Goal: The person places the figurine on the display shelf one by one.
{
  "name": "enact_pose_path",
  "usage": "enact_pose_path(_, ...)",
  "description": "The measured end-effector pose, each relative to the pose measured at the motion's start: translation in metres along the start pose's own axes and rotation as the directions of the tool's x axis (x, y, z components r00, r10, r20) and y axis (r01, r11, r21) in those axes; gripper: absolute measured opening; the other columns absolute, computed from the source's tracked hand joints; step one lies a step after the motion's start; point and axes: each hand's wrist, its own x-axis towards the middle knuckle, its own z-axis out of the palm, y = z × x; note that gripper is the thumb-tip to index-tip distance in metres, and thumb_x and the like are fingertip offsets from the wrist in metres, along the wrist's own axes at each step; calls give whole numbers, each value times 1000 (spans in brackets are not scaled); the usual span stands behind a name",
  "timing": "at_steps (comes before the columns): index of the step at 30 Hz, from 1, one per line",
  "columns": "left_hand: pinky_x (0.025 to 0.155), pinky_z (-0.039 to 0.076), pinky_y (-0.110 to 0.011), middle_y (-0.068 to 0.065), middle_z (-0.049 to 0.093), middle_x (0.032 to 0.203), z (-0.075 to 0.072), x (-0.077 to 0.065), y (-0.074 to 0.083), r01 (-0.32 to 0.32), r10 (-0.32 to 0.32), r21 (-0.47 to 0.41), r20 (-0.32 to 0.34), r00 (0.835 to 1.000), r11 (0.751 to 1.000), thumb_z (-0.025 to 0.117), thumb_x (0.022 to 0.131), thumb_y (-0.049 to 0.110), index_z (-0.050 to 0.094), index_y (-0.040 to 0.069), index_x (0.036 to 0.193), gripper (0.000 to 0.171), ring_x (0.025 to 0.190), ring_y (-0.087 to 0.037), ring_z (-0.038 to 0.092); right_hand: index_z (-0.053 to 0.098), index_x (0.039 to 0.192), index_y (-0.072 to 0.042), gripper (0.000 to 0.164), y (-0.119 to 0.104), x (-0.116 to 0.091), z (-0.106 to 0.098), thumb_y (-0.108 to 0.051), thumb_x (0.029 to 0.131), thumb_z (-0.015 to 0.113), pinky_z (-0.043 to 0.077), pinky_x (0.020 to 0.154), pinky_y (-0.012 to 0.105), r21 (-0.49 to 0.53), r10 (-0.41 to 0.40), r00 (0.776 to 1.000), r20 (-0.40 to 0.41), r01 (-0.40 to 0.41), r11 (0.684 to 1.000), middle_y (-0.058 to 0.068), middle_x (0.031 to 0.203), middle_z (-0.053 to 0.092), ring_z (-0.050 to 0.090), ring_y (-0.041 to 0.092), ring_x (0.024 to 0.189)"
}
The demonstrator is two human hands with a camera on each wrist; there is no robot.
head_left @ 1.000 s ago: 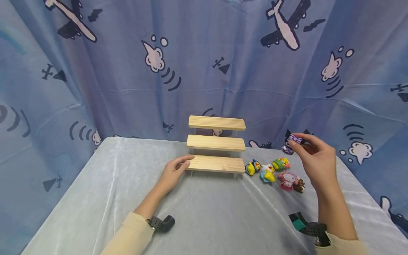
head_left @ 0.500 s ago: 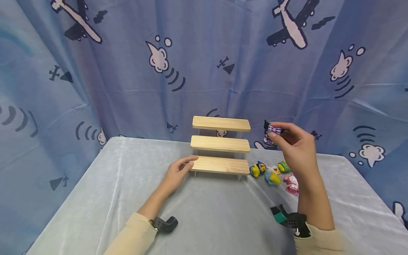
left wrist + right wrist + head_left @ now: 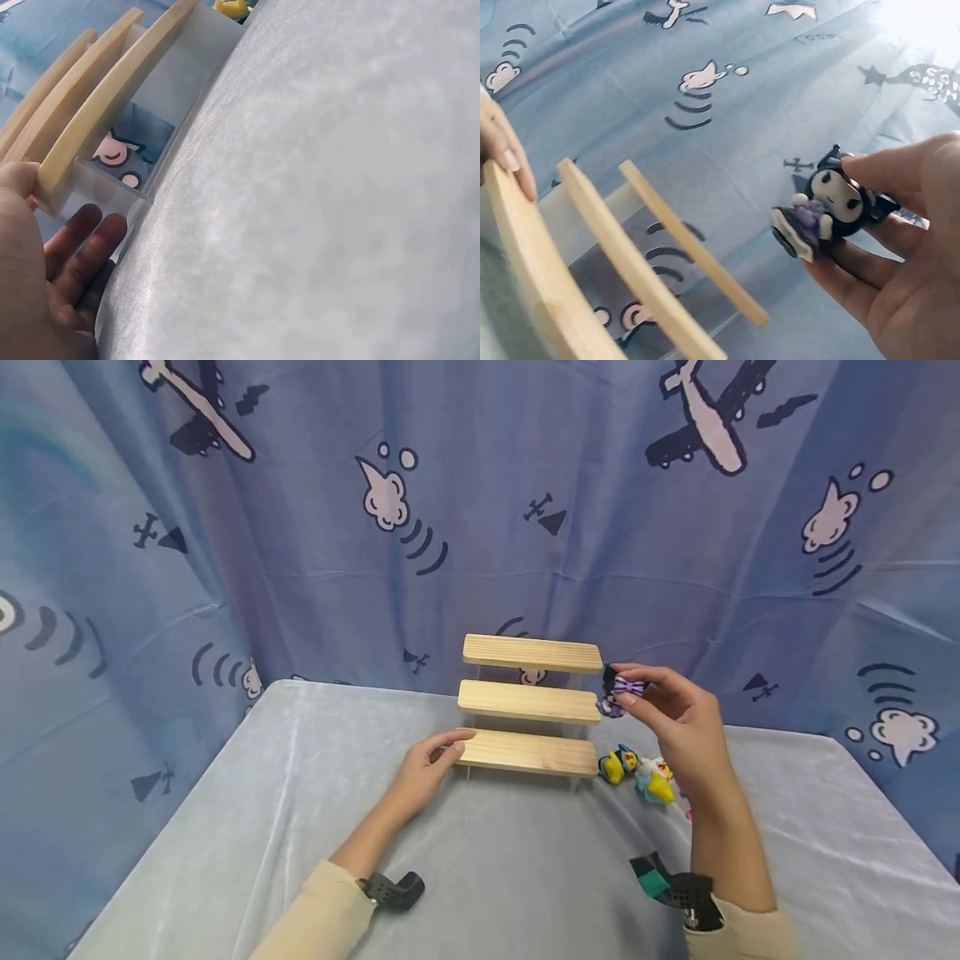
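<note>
A three-tier display stand (image 3: 528, 752) has pale wooden shelves on clear supports. My left hand (image 3: 426, 772) holds the left end of its lowest shelf, thumb at the front edge; in the left wrist view two fingers (image 3: 86, 247) extend beside the clear support. My right hand (image 3: 686, 718) pinches a small figurine (image 3: 821, 199) with a black hood, white face and purple dress. The figurine is in the air by the right end of the middle shelf, tilted in the right wrist view. Its purple striped bow shows in the head view.
Right of the stand, a blue-and-yellow figurine (image 3: 617, 764) and a white, light-blue and yellow one (image 3: 655, 781) lie on the pale cloth-covered table (image 3: 510, 868). Something pink is mostly hidden behind my right forearm. A blue patterned curtain (image 3: 480, 510) hangs behind the table.
My right hand has carried the black-hooded figurine leftward, from above the other figurines to beside the stand. The left hand keeps its hold on the lowest shelf. The head view has shifted slightly.
</note>
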Motion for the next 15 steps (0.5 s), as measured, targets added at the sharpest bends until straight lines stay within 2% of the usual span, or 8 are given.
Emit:
enact_pose_path(4, 113, 42, -52, -12, 62, 142, -2, -6, 17, 17, -17, -2, -3, 1000, 1000, 57, 104, 16, 69, 6, 128, 29, 139, -30, 52, 66, 119, 4, 22, 12, 2, 7, -3, 97, 64, 54, 83, 14, -50, 17, 998, 64, -13, 999, -14, 122, 66, 66, 4, 96)
enact_pose_path(7, 114, 41, -52, -12, 62, 142, -2, -6, 17, 15, -15, -2, -1, 1000, 1000, 57, 104, 16, 69, 6, 128, 29, 140, -29, 51, 66, 120, 3, 24, 21, 4, 13, -6, 98, 65, 55, 83, 15, -87, 40, 995, 93, -32, 996, -18, 120, 66, 66, 2, 96)
enact_pose_path(10, 113, 41, -52, -12, 63, 142, -1, -6, 17, 14, -14, -2, 1, 1000, 1000, 57, 104, 16, 69, 6, 128, 29, 140, -29, 51, 67, 120, 2, 25, 29, 5, 19, -9, 97, 67, 55, 84, 16, -78, 60, 991, 120, -50, 996, -18, 120, 66, 67, 3, 99)
enact_pose_path(12, 114, 41, -52, -12, 63, 142, -1, -6, 17, 14, -14, -2, 3, 1000, 1000, 57, 104, 16, 69, 6, 128, 29, 140, -29, 51, 68, 119, 2, 25, 35, 5, 23, -9, 97, 67, 55, 84, 16, -70, 72, 989, 131, -63, 996, -14, 122, 67, 67, 2, 102)
enact_pose_path(15, 114, 41, -52, -12, 63, 141, -1, -6, 17, 15, -15, -2, 3, 1000, 1000, 57, 104, 16, 69, 6, 128, 29, 140, -29, 51, 69, 118, 2, 24, 42, 5, 31, -7, 96, 69, 55, 84, 16, -66, 85, 985, 151, -76, 995, 0, 127, 69, 67, -1, 104)
